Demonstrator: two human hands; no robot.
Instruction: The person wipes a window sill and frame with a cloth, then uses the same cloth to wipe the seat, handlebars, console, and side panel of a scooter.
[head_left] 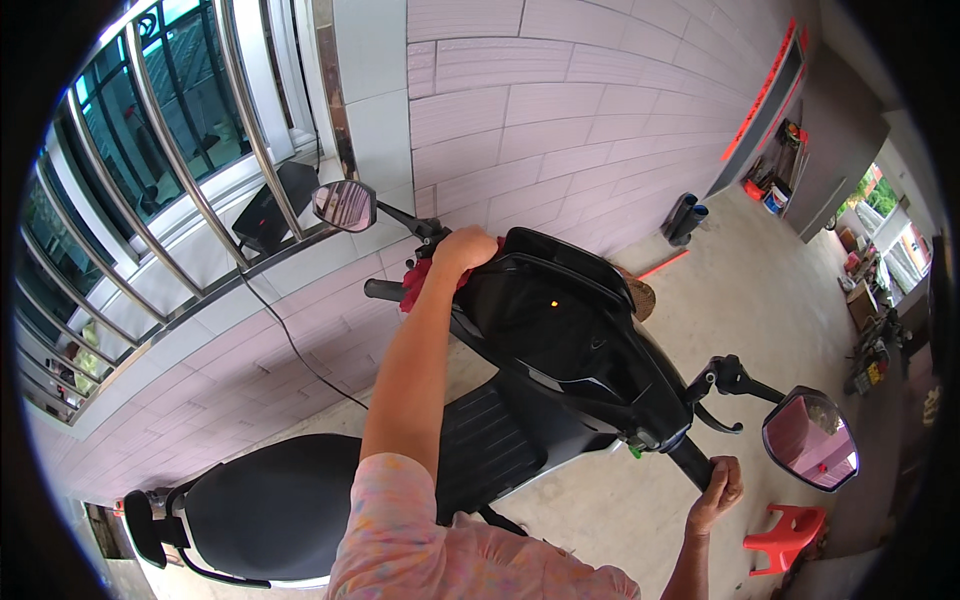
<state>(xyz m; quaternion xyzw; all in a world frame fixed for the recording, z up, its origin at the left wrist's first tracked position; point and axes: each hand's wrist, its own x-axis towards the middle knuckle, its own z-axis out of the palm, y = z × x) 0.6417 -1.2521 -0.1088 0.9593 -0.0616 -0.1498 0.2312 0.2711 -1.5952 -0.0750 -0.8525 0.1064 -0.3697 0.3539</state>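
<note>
A black electric scooter (575, 325) stands in front of me, its seat (270, 510) to the left. My left hand (468, 250) reaches across to the far side of the handlebar, closed on a crumpled red cloth (412, 285) that lies against the bar beside the far grip (382, 290). Part of the cloth is hidden behind my wrist. Around the near handlebar grip (690, 462), my right hand (722, 487) is closed. Next to it are a brake lever (715, 420) and the near mirror (812, 440). The far mirror (345, 206) stands left of my left hand.
A pink tiled wall (560, 130) and a barred window (170, 150) run along the far side. A black box (275, 208) sits on the sill, its cable (300, 350) hanging down. A red plastic stool (787, 540) stands at right; dark boots (685, 220) are by the wall.
</note>
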